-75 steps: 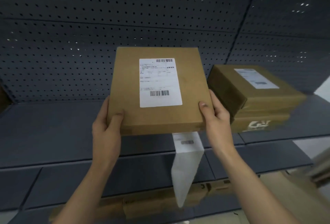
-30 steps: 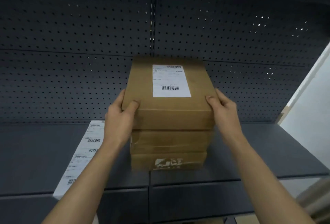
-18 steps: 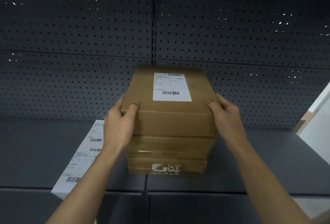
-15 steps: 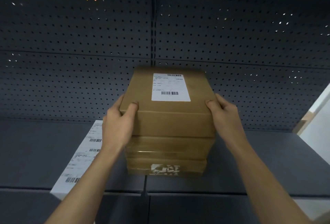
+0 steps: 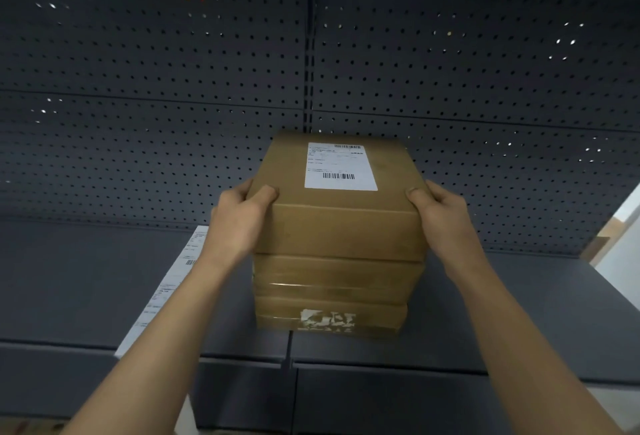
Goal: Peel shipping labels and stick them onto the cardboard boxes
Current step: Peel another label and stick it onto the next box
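Observation:
A brown cardboard box (image 5: 343,230) with a white shipping label (image 5: 340,167) on its top sits on a stack of two other cardboard boxes (image 5: 332,299) on the dark shelf. My left hand (image 5: 239,223) grips the top box at its left front corner, thumb on the top face. At the right front corner my right hand (image 5: 440,223) grips the same box, thumb on top. A white strip of shipping labels (image 5: 162,292) lies on the shelf to the left, partly hidden by my left forearm.
The dark grey shelf (image 5: 519,313) runs left and right of the stack. A perforated back panel (image 5: 138,88) rises behind it. A lower shelf front (image 5: 381,400) shows below. A pale wall and a wooden edge (image 5: 616,237) show at the far right.
I carried the labelled box to the right and set it on the two stacked boxes. Over the last half second both hands have stayed on its front corners.

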